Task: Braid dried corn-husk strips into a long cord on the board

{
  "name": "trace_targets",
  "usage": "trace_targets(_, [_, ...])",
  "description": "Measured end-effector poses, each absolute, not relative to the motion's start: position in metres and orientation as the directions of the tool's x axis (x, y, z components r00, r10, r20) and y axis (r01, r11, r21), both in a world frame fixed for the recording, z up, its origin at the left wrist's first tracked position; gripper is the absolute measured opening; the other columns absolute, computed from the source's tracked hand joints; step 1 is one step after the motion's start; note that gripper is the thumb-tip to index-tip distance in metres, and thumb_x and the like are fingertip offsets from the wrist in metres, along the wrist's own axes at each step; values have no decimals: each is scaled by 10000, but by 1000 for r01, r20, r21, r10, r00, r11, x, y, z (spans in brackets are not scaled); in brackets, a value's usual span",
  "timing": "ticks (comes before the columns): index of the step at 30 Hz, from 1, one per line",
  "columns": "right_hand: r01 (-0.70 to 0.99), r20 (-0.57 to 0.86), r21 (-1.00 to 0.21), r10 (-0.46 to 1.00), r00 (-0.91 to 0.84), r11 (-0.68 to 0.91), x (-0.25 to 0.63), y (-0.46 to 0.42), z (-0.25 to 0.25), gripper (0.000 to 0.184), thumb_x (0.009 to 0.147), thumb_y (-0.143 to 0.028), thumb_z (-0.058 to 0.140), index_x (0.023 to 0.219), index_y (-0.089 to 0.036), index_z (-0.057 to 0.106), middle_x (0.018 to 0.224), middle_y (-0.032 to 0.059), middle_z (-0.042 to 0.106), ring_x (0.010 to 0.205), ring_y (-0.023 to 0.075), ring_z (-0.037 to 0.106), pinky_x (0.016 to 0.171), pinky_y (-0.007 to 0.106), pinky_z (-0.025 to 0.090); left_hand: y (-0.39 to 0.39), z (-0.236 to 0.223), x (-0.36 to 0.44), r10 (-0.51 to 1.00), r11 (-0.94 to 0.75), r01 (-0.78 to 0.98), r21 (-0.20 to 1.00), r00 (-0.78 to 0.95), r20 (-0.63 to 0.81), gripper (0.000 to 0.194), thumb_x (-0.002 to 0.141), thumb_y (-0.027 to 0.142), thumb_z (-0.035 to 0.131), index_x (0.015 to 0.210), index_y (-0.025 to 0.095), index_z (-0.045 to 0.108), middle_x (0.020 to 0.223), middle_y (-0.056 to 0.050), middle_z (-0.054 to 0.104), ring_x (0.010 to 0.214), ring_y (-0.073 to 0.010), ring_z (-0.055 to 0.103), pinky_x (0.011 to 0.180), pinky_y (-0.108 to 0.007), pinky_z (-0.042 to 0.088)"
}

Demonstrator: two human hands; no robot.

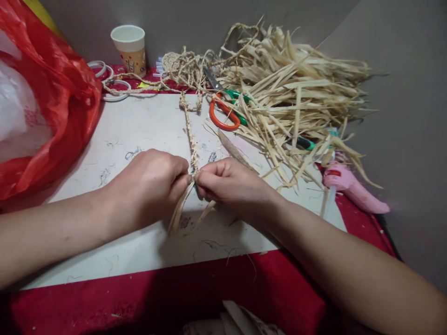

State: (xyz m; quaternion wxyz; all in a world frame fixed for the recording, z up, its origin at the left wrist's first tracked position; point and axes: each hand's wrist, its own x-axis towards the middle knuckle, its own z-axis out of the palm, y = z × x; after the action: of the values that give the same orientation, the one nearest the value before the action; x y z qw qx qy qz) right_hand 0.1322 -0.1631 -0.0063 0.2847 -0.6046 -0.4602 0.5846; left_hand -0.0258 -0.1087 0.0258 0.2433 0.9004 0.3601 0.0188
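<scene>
A braided straw cord (190,137) runs down the white board (146,121) toward me, its far end joining a tangle of finished cord (188,67). At its near end my left hand (155,184) pinches the strands from the left. My right hand (226,184) pinches them from the right, its fingertips nearly touching the left ones. Loose straw strands (179,211) hang below both hands. The exact strand held by each fingertip is hidden. A single dry husk strip (234,150) lies just beyond my right hand.
Scissors with orange and green handles (223,114) lie beside a big heap of dry straw (296,88). A pink glue gun (352,184) sits at the right. A paper cup (129,49), white rings (117,90) and a red plastic bag (75,111) are at the left, on red cloth (209,288).
</scene>
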Motion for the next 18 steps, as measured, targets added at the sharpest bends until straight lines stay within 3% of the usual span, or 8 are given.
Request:
trace_targets(2, [169, -470, -877, 876, -105, -450, 131, -164, -4, 215, 719, -168, 461, 514, -157, 529, 377, -57, 356, 341, 46, 249, 344, 202, 177, -116, 24, -27, 651, -670, 625, 400, 754, -89, 250, 800, 253, 469, 569, 180, 529, 512, 11, 454, 472, -94, 311, 523, -265, 200])
trace_targets(5, [47, -470, -883, 873, -131, -468, 129, -165, -1, 297, 739, -163, 452, 445, -176, 408, 354, -63, 323, 333, 43, 230, 349, 204, 167, -126, 19, -27, 621, -747, 601, 283, 783, -24, 217, 825, 259, 440, 643, 184, 532, 571, -6, 488, 482, -103, 330, 512, -272, 194])
trace_targets(9, [-14, -448, -889, 876, -180, -458, 130, -166, -1, 368, 780, -177, 437, 433, -184, 315, 365, -61, 302, 349, 41, 223, 358, 209, 141, -139, 12, -26, 531, -846, 531, 45, 847, -4, 160, 819, 205, 435, 720, 179, 558, 569, -29, 518, 459, -128, 419, 466, -284, 156])
trace_targets(11, [-24, -445, -889, 875, -192, -458, 131, -167, -3, 365, 798, -183, 434, 446, -177, 334, 379, -62, 310, 357, 40, 224, 364, 210, 146, -145, 9, -26, 459, -876, 469, -113, 882, 101, 185, 810, 147, 422, 677, 170, 549, 516, -30, 515, 424, -143, 464, 432, -277, 160])
trace_targets(14, [-42, -426, -896, 882, -204, -443, 131, -170, -6, 368, 820, -206, 453, 471, -170, 343, 400, -67, 310, 376, 38, 224, 380, 206, 163, -152, 5, -25, 340, -853, 425, -304, 893, 295, 221, 817, 114, 410, 649, 156, 547, 484, -24, 533, 390, -154, 504, 386, -264, 222])
trace_targets(18, [-87, -422, -889, 879, -221, -449, 129, -173, -7, 401, 846, -269, 481, 488, -169, 331, 412, -71, 294, 385, 37, 220, 387, 202, 164, -156, 2, -28, 270, -822, 397, -408, 903, 334, 247, 838, 61, 374, 736, 116, 592, 575, -48, 630, 432, -154, 559, 375, -258, 332])
